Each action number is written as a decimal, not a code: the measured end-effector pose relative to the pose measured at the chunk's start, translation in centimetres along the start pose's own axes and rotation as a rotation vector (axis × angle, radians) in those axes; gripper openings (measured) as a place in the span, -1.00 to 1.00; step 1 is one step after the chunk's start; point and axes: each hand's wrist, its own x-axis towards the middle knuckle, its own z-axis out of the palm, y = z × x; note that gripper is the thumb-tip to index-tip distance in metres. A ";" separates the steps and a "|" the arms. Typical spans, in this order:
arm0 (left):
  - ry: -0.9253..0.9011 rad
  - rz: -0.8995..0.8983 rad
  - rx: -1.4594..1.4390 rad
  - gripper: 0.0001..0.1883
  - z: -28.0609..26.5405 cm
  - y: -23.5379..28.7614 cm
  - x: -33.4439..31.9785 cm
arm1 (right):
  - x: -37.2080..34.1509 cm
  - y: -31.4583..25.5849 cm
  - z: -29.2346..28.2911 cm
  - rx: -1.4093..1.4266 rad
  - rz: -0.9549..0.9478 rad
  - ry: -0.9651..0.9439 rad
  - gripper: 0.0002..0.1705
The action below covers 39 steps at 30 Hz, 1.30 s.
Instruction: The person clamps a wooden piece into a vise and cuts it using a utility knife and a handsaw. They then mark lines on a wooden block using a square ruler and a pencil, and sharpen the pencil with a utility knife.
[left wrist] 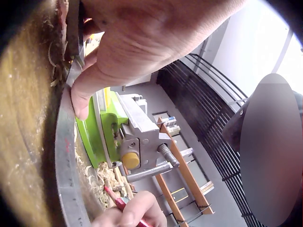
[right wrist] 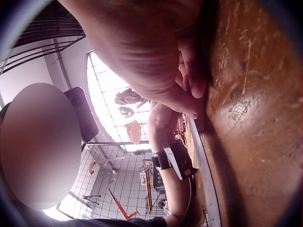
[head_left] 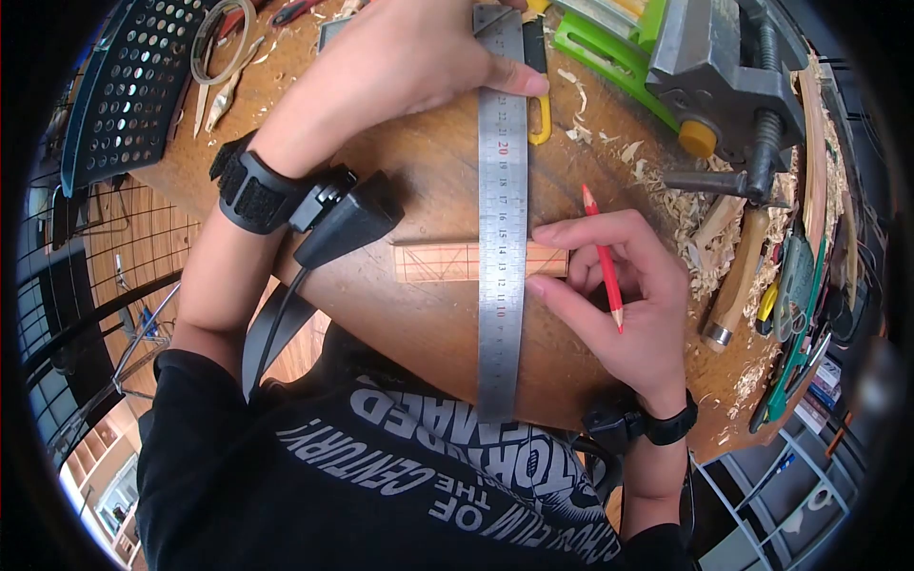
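A steel ruler (head_left: 502, 209) lies across a small wooden strip (head_left: 433, 263) marked with pencil lines. My left hand (head_left: 409, 57) grips the ruler near its far end, thumb over its right side; its other fingers are mostly hidden. In the left wrist view that thumb (left wrist: 81, 101) rests on the ruler's edge. My right hand (head_left: 628, 285) pinches the right end of the strip between thumb and index finger, right beside the ruler. A red pencil (head_left: 606, 262) is held across the same hand, its sharpened tip pointing away from the body.
A grey metal vise (head_left: 719, 76) with a green part (head_left: 609, 57) stands at the back right. Wood shavings (head_left: 700, 247), a wooden-handled tool (head_left: 738, 276) and other tools line the right edge. A perforated metal rack (head_left: 133, 90) and a tape roll (head_left: 221, 43) sit back left.
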 end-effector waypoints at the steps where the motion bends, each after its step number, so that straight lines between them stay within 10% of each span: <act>1: -0.012 -0.028 0.015 -0.36 -0.2 0.5 -0.2 | 0.0 0.0 0.0 -0.002 0.006 -0.008 -0.65; 39: 0.030 -0.037 0.012 -0.38 1.1 -1.2 0.5 | 0.1 -0.2 0.0 0.037 -0.005 -0.028 -0.67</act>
